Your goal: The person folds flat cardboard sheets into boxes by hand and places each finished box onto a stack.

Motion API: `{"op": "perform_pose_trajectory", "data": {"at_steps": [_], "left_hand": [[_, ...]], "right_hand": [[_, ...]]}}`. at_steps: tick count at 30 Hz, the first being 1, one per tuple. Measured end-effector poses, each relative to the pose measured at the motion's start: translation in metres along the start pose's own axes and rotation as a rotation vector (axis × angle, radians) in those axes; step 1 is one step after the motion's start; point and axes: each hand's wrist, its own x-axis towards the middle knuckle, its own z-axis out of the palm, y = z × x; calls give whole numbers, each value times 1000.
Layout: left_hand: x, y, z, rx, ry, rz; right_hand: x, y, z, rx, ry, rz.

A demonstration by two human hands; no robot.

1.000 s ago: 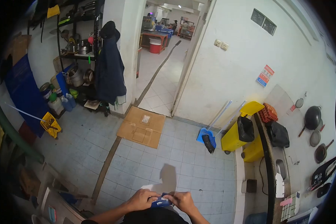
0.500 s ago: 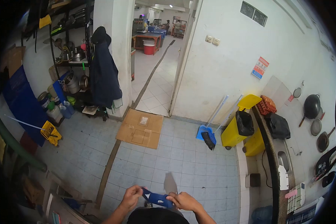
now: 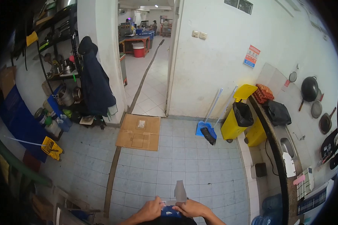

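Observation:
My left hand is closed, its fingertips pinched at the end of a pale strip that stretches across to the other hand. My right hand is also closed, beside a flat grey piece that sticks up above its fingers. Below and between the hands shows a dark blue piece with a small white mark, partly covered by the fingers. The exact kind of these pieces cannot be made out. Both hands are low in the view, close to my body.
Flattened cardboard lies before the open doorway. A blue dustpan, a broom and a yellow bin stand along the wall. The sink counter runs down the right; a loaded shelf rack is left.
The hands have come closer together and lower, and the blue piece, earlier stretched between them, is now mostly hidden. A pale strip shows between them. The view has shifted slightly.

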Motion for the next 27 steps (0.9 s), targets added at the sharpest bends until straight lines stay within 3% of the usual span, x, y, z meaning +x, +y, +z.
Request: {"op": "perform_pose_trajectory", "data": {"at_steps": [1, 5, 6, 7, 8, 9, 11, 12, 14, 15, 17, 18, 19, 21, 22, 23, 24, 26, 27], "left_hand": [[3, 1, 7, -38, -163, 38], [16, 19, 28, -46, -316, 146], [21, 27, 31, -145, -168, 177], [26, 36, 36, -245, -18, 207], [34, 44, 42, -242, -17, 207], [45, 51, 48, -165, 45, 234], [64, 82, 60, -71, 147, 265], [74, 94, 73, -69, 148, 267], [95, 113, 100, 105, 161, 333], [102, 126, 108, 92, 103, 374], [116, 151, 127, 71, 42, 448], [125, 161, 137, 50, -5, 527], [135, 174, 140, -12, -117, 619], [141, 216, 138, -189, 17, 646], [153, 225, 142, -63, 201, 718], [163, 230, 148, -24, 240, 664], [175, 236, 158, -82, 122, 628], [205, 248, 197, -129, -111, 596], [218, 247, 229, -273, -397, 626]], "right_hand": [[-5, 6, 0, -15, 19, -20], [-22, 18, -16, 15, 76, -45], [-25, 15, -24, 18, 80, -48], [-30, 7, -33, -85, 106, 105], [-36, 6, -39, -188, 129, 258], [-41, 17, -37, -187, 131, 254], [-47, 54, -21, 29, 544, 49], [-50, 73, -15, 29, 547, 47], [-55, 105, -5, 232, 671, -178], [-62, 112, -5, 240, 673, -169], [-80, 125, -6, 43, 870, -43], [-91, 136, -8, 54, 874, -29], [-104, 148, -9, 166, 1031, -6], [-138, 179, -10, 314, 1269, 37], [-163, 194, -11, 387, 1324, -6], [-190, 206, -10, 461, 1391, -37], [-213, 212, -6, 747, 1416, -147], [-265, 206, -11, 909, 1470, -120], [-292, 217, -1, 759, 1457, -16]]}}
